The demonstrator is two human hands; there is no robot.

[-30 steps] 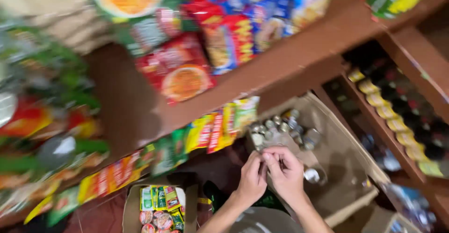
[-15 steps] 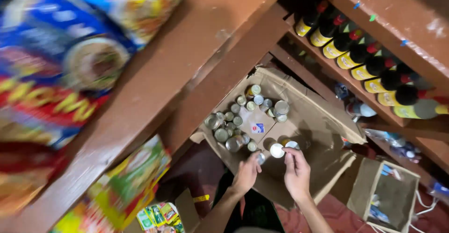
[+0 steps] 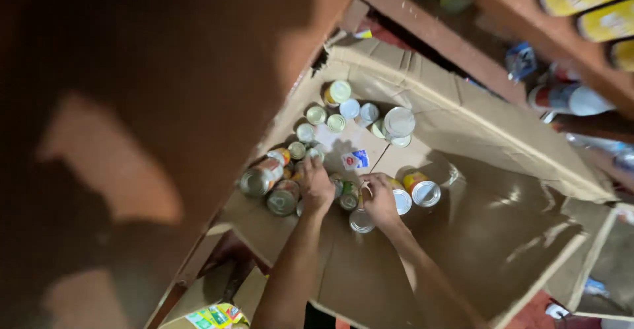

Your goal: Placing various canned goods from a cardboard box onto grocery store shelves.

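Inside cardboard box (image 3: 462, 137), both hands' fingers (image 3: 316, 182) curled onto tins (image 3: 350, 200), grip unclear.

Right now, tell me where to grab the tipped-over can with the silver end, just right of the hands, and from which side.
Grip the tipped can around its yellow-and-red side wall, coming down from above. It lies on its side on the cardboard box, silver end facing out, so the round wall is exposed. The floor to its right is bare; the right hand and another can crowd its left, so it is probably easiest approached from the right.

Dim warm light; glare on can lids (image 3: 399, 122); blurred dark shelf (image 3: 132, 137) fills left; deep shadows in cardboard box (image 3: 515, 203).
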